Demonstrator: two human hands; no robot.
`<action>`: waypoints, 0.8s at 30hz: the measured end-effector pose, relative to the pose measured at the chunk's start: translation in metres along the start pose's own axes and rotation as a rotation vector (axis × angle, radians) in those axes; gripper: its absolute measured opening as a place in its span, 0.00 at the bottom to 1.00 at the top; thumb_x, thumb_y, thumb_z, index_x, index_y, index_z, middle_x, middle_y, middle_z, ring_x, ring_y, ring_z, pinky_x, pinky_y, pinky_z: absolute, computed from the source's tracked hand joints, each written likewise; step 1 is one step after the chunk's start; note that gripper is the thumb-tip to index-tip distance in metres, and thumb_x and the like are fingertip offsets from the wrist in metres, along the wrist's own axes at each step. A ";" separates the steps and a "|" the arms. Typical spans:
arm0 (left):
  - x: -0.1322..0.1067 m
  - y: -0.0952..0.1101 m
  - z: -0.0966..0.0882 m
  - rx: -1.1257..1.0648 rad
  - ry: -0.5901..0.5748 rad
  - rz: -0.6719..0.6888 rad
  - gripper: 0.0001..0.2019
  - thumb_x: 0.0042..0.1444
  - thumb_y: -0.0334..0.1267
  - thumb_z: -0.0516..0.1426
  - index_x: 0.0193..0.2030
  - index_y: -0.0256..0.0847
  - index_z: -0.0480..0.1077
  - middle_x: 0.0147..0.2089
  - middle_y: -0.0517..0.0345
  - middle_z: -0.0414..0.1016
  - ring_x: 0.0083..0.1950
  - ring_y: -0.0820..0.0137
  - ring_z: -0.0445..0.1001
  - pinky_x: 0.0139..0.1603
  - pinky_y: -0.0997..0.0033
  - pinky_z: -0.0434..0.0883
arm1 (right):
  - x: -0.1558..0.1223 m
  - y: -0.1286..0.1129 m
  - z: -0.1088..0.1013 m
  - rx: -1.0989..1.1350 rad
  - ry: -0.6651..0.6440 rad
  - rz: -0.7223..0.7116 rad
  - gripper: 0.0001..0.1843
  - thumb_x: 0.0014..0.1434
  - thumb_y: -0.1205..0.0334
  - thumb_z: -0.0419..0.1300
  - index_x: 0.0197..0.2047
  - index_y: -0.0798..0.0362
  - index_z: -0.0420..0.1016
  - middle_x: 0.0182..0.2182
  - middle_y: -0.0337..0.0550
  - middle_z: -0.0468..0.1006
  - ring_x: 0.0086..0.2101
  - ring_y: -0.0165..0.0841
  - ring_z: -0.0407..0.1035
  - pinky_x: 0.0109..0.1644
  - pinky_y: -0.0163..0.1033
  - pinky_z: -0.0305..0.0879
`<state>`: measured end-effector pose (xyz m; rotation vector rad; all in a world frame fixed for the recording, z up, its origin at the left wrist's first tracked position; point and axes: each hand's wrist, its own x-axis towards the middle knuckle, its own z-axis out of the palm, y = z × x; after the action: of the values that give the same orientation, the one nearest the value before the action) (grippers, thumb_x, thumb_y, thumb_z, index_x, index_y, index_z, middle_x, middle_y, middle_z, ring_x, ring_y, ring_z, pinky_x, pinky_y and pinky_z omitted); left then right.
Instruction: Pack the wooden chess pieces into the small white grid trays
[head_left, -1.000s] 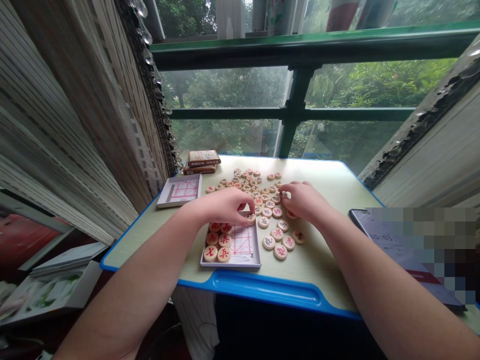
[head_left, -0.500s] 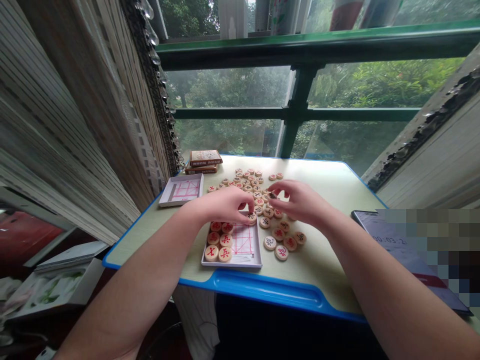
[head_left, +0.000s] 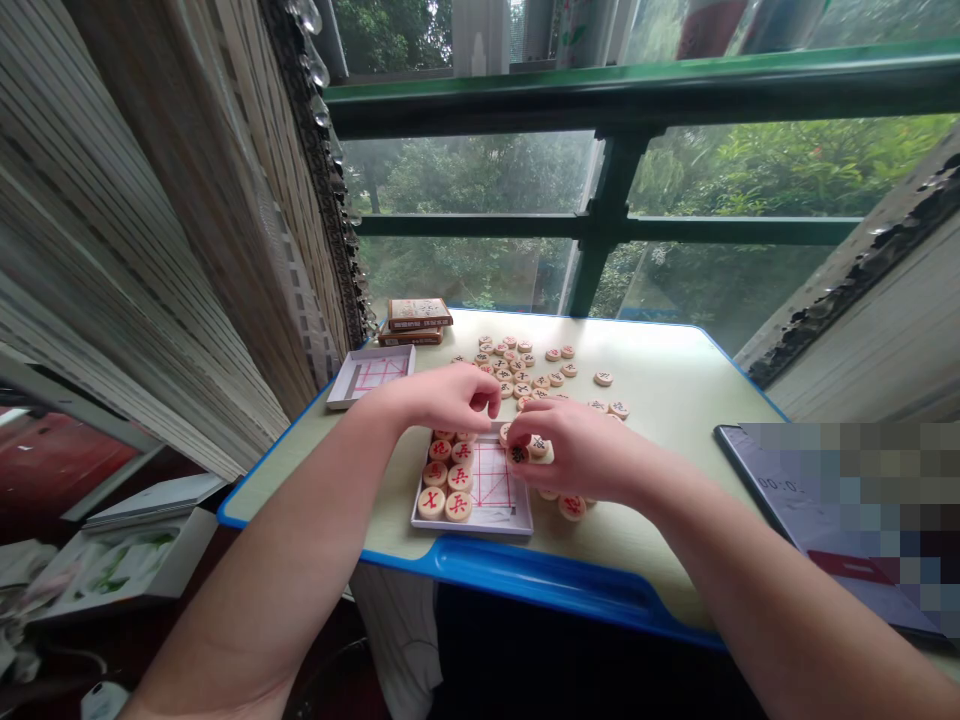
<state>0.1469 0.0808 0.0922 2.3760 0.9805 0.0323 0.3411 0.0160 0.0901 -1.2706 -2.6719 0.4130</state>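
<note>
Round wooden Chinese chess pieces are spread over the small table. My right hand (head_left: 577, 445) pinches a black-marked Chinese chess piece (head_left: 518, 455) at the right rim of a shallow white box tray (head_left: 472, 529). Red-marked pieces (head_left: 459, 476) stand in two columns along the tray's left side. Another chess piece (head_left: 505, 433) sits in its far right corner. Over the tray's far edge hovers my left hand (head_left: 457, 392), curled with a gap between thumb and finger and nothing held. Part of the loose pieces is hidden by my right hand.
A second shallow white tray (head_left: 371, 376) lies at the left of the table (head_left: 675, 370), before two stacked small boxes (head_left: 420, 315). Loose pieces (head_left: 521, 374) cover the middle. At right lies a tablet-like screen (head_left: 795, 520). A blue groove (head_left: 540, 580) lines the near edge.
My right hand has moved left and nearer, bringing a piece from the pile to the tray's right edge. My left hand has let go of the piece in the far corner and drawn slightly back.
</note>
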 end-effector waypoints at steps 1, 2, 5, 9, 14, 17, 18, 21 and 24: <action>0.000 0.000 0.000 -0.010 0.012 -0.015 0.09 0.44 0.37 0.55 0.34 0.38 0.70 0.25 0.63 0.63 0.25 0.75 0.60 0.24 0.74 0.56 | 0.001 -0.002 0.002 -0.032 0.003 -0.002 0.10 0.51 0.61 0.62 0.38 0.51 0.78 0.36 0.43 0.76 0.35 0.33 0.67 0.37 0.36 0.61; 0.000 0.000 0.000 -0.017 0.022 -0.028 0.09 0.44 0.37 0.55 0.34 0.38 0.70 0.25 0.63 0.63 0.25 0.75 0.61 0.24 0.74 0.56 | 0.002 -0.004 0.003 -0.063 0.004 -0.005 0.10 0.51 0.60 0.62 0.38 0.51 0.78 0.36 0.44 0.76 0.35 0.34 0.68 0.37 0.36 0.61; 0.003 0.001 0.001 -0.020 0.046 -0.058 0.11 0.43 0.36 0.53 0.35 0.38 0.70 0.26 0.62 0.65 0.26 0.74 0.61 0.24 0.74 0.55 | 0.004 -0.008 0.007 -0.145 -0.002 0.003 0.09 0.51 0.58 0.62 0.37 0.51 0.78 0.35 0.44 0.76 0.37 0.36 0.68 0.37 0.37 0.61; 0.005 0.002 0.004 -0.003 0.080 -0.057 0.12 0.43 0.36 0.53 0.35 0.38 0.71 0.26 0.61 0.67 0.26 0.74 0.62 0.24 0.74 0.56 | 0.005 -0.013 0.009 -0.221 -0.015 0.038 0.09 0.52 0.56 0.61 0.35 0.51 0.78 0.34 0.44 0.76 0.37 0.37 0.69 0.34 0.37 0.60; 0.003 0.003 0.002 0.002 0.071 -0.051 0.12 0.43 0.38 0.53 0.34 0.38 0.72 0.26 0.61 0.68 0.26 0.74 0.63 0.25 0.74 0.57 | 0.004 -0.019 0.010 -0.244 0.001 0.093 0.11 0.54 0.56 0.58 0.37 0.48 0.78 0.37 0.43 0.77 0.36 0.36 0.70 0.30 0.36 0.58; 0.002 0.005 0.001 0.011 0.077 -0.055 0.12 0.43 0.37 0.53 0.34 0.38 0.72 0.26 0.61 0.68 0.26 0.74 0.63 0.25 0.74 0.57 | 0.003 -0.020 0.011 -0.249 -0.004 0.107 0.11 0.54 0.56 0.57 0.38 0.47 0.78 0.36 0.41 0.77 0.34 0.36 0.70 0.28 0.36 0.55; 0.002 0.005 0.000 0.013 0.078 -0.055 0.12 0.43 0.37 0.53 0.34 0.38 0.72 0.26 0.61 0.68 0.26 0.74 0.63 0.25 0.74 0.57 | 0.003 -0.020 0.011 -0.251 -0.006 0.102 0.11 0.54 0.56 0.57 0.38 0.47 0.78 0.36 0.41 0.77 0.34 0.36 0.70 0.28 0.36 0.55; 0.002 0.004 0.001 0.017 0.080 -0.056 0.11 0.43 0.38 0.53 0.33 0.38 0.72 0.26 0.61 0.68 0.26 0.73 0.63 0.25 0.74 0.57 | 0.003 -0.020 0.012 -0.246 -0.011 0.078 0.10 0.53 0.56 0.57 0.35 0.49 0.78 0.35 0.42 0.78 0.35 0.36 0.70 0.29 0.36 0.55; 0.003 -0.001 0.002 0.015 0.052 -0.068 0.09 0.43 0.38 0.52 0.29 0.38 0.71 0.25 0.61 0.68 0.26 0.73 0.63 0.24 0.74 0.57 | 0.003 -0.018 0.014 -0.242 0.004 0.067 0.09 0.52 0.57 0.57 0.33 0.49 0.77 0.35 0.42 0.77 0.35 0.35 0.69 0.28 0.36 0.55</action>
<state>0.1492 0.0825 0.0897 2.3642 1.0891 0.0614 0.3226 0.0046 0.0828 -1.4247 -2.7482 0.0957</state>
